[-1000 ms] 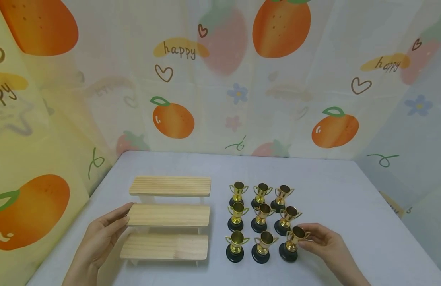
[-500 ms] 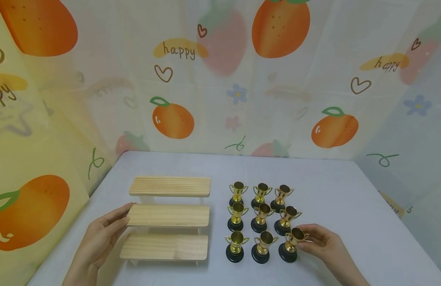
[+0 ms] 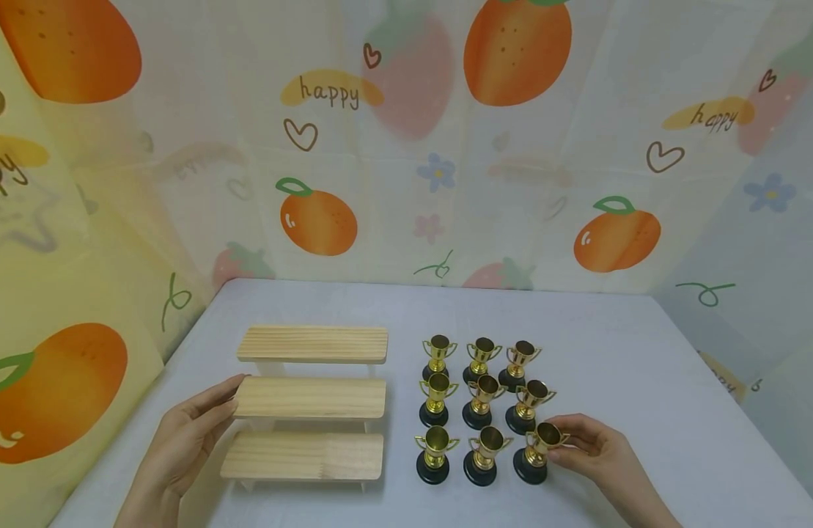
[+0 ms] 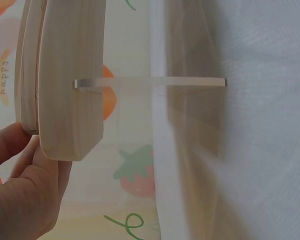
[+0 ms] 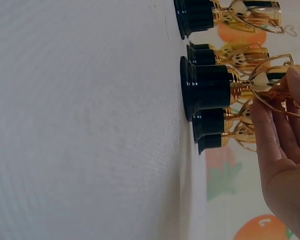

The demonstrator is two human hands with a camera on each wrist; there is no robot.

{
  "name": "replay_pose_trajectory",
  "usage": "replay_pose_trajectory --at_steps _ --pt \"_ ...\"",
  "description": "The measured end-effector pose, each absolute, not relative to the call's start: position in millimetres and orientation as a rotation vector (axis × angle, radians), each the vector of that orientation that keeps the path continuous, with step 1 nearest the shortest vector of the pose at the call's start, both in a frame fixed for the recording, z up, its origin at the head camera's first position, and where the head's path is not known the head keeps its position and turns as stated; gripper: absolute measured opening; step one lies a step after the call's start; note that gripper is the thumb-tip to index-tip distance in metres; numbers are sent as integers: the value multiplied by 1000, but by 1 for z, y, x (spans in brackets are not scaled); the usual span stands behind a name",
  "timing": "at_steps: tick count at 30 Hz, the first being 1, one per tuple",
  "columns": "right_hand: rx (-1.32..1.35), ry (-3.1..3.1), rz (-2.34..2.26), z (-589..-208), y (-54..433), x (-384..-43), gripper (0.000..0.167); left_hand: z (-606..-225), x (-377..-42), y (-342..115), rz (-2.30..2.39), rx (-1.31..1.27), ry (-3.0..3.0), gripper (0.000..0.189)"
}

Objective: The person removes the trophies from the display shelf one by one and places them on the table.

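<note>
My left hand [image 3: 188,436] grips the left end of the middle wooden board [image 3: 310,398] of a three-step display stand, thumb and fingers at its edge. In the left wrist view, the front board [image 4: 65,75] covers part of those fingers. My right hand [image 3: 594,444] pinches the right side of a small gold trophy cup [image 3: 531,468] by its handle. The black base of that trophy [image 5: 207,87] rests upright on the table in the right wrist view. It is the front right one of several trophies set in three rows.
Other gold trophies [image 3: 435,400] stand close together on the white-covered table [image 3: 597,330], just right of the stand. The back board [image 3: 314,343] and the front board of the stand bear nothing. Fruit-print cloth [image 3: 393,183] walls the table at the back and sides.
</note>
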State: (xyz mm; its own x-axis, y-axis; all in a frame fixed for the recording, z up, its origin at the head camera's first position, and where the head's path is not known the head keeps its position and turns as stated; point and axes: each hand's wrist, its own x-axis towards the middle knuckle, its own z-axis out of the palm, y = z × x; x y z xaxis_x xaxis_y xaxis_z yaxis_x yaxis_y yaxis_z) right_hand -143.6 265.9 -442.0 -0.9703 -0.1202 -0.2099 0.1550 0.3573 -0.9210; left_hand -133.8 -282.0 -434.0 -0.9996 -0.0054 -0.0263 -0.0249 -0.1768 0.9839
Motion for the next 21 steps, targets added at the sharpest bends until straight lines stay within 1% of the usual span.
replay_pose_trajectory --at_steps 6,13,21 --pt "85 2394 -1636 -441 263 -143 55 -434 -134 -282 2403 -40 2003 37" --pt "74 2429 -1598 -440 263 -143 58 -435 -134 -282 2422 -17 1995 39" --pt "33 2421 -1615 -440 265 -143 57 -435 -134 -282 2419 -23 2005 40"
